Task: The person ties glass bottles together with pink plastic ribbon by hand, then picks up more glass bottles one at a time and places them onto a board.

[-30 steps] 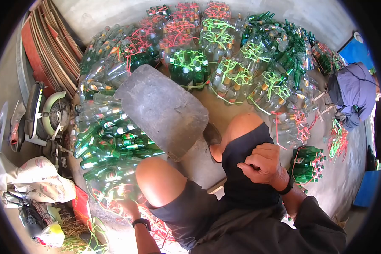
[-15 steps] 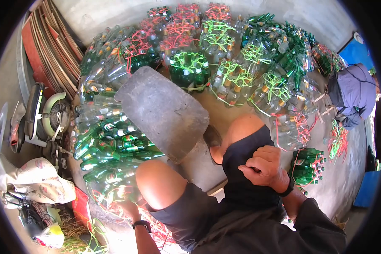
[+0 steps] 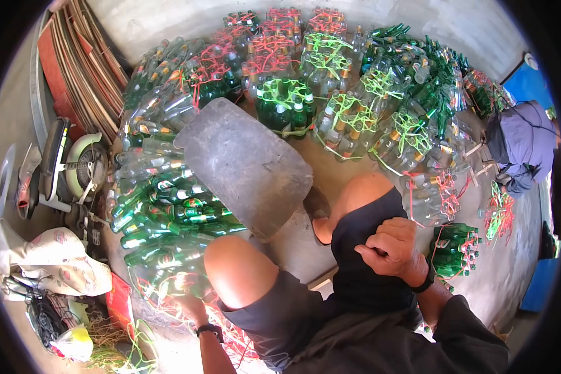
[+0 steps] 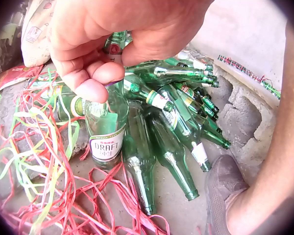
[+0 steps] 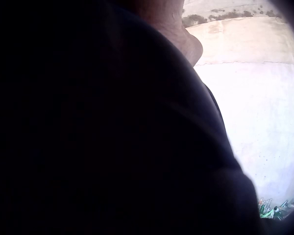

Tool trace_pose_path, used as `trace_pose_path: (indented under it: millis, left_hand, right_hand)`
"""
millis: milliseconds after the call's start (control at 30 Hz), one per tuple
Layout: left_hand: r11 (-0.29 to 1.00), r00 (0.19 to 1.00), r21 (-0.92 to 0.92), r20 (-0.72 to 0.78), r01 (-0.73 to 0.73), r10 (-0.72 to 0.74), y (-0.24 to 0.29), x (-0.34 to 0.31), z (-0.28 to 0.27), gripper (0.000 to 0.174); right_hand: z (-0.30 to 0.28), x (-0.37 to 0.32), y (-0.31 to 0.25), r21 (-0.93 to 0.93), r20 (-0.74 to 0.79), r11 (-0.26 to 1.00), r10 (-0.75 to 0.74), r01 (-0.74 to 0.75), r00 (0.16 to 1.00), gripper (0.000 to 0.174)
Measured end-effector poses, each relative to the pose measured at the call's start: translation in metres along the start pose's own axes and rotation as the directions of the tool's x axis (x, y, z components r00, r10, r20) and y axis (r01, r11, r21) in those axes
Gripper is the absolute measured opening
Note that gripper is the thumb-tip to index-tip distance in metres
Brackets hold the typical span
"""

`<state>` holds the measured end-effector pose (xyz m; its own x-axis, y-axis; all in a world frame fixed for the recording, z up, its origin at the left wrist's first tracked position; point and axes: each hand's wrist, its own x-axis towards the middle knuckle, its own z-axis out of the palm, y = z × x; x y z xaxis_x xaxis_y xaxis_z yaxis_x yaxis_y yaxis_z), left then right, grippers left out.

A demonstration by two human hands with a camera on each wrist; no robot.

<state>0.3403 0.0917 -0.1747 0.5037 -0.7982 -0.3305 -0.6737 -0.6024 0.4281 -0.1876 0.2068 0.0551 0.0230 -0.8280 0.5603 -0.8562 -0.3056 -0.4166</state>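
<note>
In the left wrist view my left hand (image 4: 132, 29) has its fingers curled round the neck of a green glass beer bottle (image 4: 107, 142) with a DRAFT label. The bottle's base points down at the floor, and part of its neck is hidden by the fingers. More green bottles (image 4: 169, 152) lie fanned beside it. The head view has the left hand (image 3: 190, 305) low, left of the left knee. My right hand (image 3: 389, 244) rests near the right thigh, fingers loosely curled and nothing visible in them. Dark cloth (image 5: 112, 122) fills most of the right wrist view.
Red and green plastic straps (image 4: 54, 161) tangle beside the bottle. A worn grey board (image 3: 246, 165) lies ahead of my knees. Strapped bundles of bottles (image 3: 283, 100) stand along the wall. Green bottles tied in red (image 3: 454, 249) lie to the right; a shoe (image 4: 223, 191) is near the loose bottles.
The head view has shifted slightly, so the scene sits a little further right. Both hands keep nearly the same place and pose.
</note>
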Motion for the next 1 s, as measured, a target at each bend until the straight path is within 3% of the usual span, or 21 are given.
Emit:
trace_pose_path:
  millis: [167, 233, 367, 433, 567, 700, 733, 867, 900, 933, 967, 1000]
  left_hand:
    - [1.0, 1.0, 0.023, -0.008, -0.021, 0.021, -0.011, 0.003, 0.009, 0.074]
    - [0.976, 0.954, 0.126, -0.225, -0.175, 0.2, -0.046, 0.023, 0.028, 0.058]
    - [0.985, 0.97, 0.114, -0.193, -0.128, 0.149, -0.048, 0.026, 0.028, 0.06]
    - [0.971, 0.957, 0.176, -0.215, -0.161, 0.197, -0.066, 0.038, 0.039, 0.055]
    - [0.74, 0.766, 0.611, -0.321, -0.282, 0.557, -0.116, 0.076, 0.056, 0.051]
    - [0.352, 0.465, 0.911, -0.222, -0.213, 0.857, -0.163, 0.113, 0.07, 0.047]
    - [0.481, 0.524, 0.819, -0.273, -0.314, 0.807, -0.151, 0.102, 0.066, 0.041]
    - [0.54, 0.523, 0.777, -0.328, -0.324, 0.787, -0.119, 0.076, 0.051, 0.04]
    - [0.752, 0.763, 0.542, -0.281, -0.375, 0.582, -0.116, 0.075, 0.046, 0.04]
    - [0.912, 0.927, 0.272, -0.13, -0.308, 0.352, -0.114, 0.075, 0.044, 0.039]
    - [0.909, 0.926, 0.276, -0.124, -0.313, 0.357, -0.122, 0.084, 0.046, 0.039]
    - [0.657, 0.705, 0.619, -0.224, -0.431, 0.673, -0.15, 0.106, 0.054, 0.039]
  right_hand:
    - [0.0, 0.002, -0.001, 0.003, -0.031, 1.0, -0.019, 0.019, 0.999, 0.03]
    - [-0.003, 0.001, -0.003, -0.003, 0.015, 1.0, 0.022, -0.022, 1.0, 0.027]
    - [-0.004, 0.001, -0.003, -0.001, 0.02, 1.0, 0.028, -0.028, 0.999, 0.027]
    - [-0.005, 0.002, -0.003, -0.003, 0.022, 1.0, 0.008, -0.008, 1.0, 0.028]
    - [-0.004, 0.001, -0.003, -0.012, 0.013, 1.0, 0.017, -0.017, 1.0, 0.028]
    - [-0.003, -0.001, -0.001, -0.023, -0.001, 1.0, 0.006, -0.006, 1.0, 0.029]
    - [-0.002, -0.001, 0.0, -0.02, -0.006, 1.0, -0.001, 0.001, 1.0, 0.029]
    - [-0.001, 0.0, 0.001, -0.027, -0.027, 1.0, -0.005, 0.005, 1.0, 0.028]
    - [-0.002, 0.0, 0.0, -0.026, -0.017, 1.0, -0.008, 0.007, 1.0, 0.028]
    - [-0.003, 0.0, 0.0, -0.026, -0.009, 1.0, -0.012, 0.012, 1.0, 0.028]
    - [-0.003, 0.0, 0.0, -0.029, -0.01, 1.0, -0.004, 0.004, 1.0, 0.028]
    - [-0.004, 0.0, 0.0, -0.029, -0.005, 1.0, -0.008, 0.008, 1.0, 0.028]
